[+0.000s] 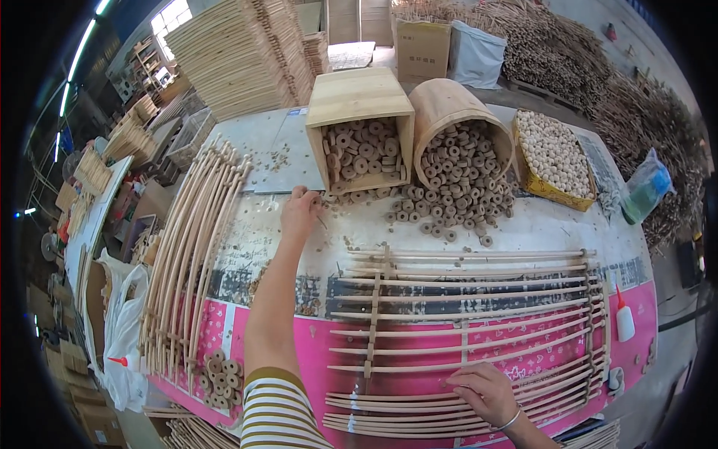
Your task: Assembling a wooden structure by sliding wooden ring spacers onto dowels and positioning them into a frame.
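My left hand (301,209) reaches forward to the table beside the lower left corner of a square wooden box (360,96). Its fingers are curled together over small scattered bits; whatever they hold is hidden. Wooden rings (366,153) fill the box, which lies on its side. My right hand (488,394), wearing a bracelet, hovers over a row of thin wooden rods (456,367), with thumb and fingers drawn together; anything between them is too small to make out. Crosspieces (372,318) span the rods at left and right.
A round wooden tub (456,101) spills more rings onto the table. Beside it sits a yellow box of wooden balls (553,153). Long rods (194,239) lie at the left, near a pile of rings (221,380). A white glue bottle (624,322) stands at the right.
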The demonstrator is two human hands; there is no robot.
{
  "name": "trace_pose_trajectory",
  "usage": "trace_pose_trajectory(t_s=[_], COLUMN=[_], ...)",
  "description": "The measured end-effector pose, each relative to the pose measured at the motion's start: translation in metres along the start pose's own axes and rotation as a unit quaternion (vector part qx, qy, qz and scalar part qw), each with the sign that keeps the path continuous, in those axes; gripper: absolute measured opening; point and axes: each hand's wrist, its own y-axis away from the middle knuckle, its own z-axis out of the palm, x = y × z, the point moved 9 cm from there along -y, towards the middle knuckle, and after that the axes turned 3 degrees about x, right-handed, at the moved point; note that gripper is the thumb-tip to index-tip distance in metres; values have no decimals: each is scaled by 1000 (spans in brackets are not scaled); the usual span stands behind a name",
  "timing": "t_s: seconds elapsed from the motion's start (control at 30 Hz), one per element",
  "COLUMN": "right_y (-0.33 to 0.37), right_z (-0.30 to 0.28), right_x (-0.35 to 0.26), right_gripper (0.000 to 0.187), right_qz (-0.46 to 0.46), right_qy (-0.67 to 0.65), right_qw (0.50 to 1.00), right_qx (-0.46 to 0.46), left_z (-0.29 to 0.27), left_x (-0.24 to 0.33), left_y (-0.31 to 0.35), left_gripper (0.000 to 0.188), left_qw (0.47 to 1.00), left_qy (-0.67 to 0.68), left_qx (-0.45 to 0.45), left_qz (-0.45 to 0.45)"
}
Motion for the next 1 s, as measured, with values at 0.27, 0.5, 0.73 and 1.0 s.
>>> trace_pose_trajectory(t_s=[0.27,0.5,0.73,1.0], right_y=[-3,11,19,23], right_z=[4,9,0,-28], right_x=[-3,0,6,24], right_gripper=[17,20,23,23], right_qz=[-17,-28,-10,34], right_qy=[-23,-49,-61,-58], right_qw=[1000,998,998,997], right_qx=[-2,-9,1,46], left_z=[-65,-97,-97,-35], left_x=[8,10,120,146], left_y=[50,143,60,-87], left_gripper=[28,25,73,84], left_qw=[996,984,989,957], left_qy=[51,-96,15,-228], left_qx=[73,-147,-27,133], left_qz=[23,-7,144,118])
